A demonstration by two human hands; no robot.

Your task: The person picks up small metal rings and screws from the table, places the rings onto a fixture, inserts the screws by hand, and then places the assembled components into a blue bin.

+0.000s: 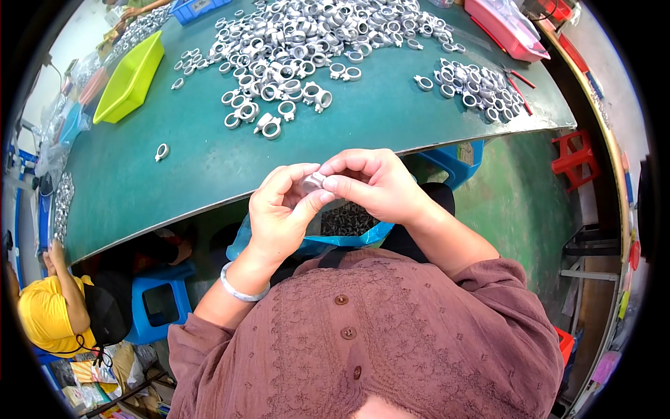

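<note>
Left fingers (pixel 285 179), right fingers (pixel 351 162), both pinching a silvery metal piece (pixel 312 184), between their tips

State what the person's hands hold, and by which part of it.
The left hand and right hand hold one small silvery metal piece, apparently by its edges from either side; the exact part is covered.

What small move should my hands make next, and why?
Perhaps move the silvery metal piece over the green table before loosening either grip: in this picture the left hand and right hand pinch it by the table's edge, above an open blue bag of dark bits, so a slip might lose it.
</note>
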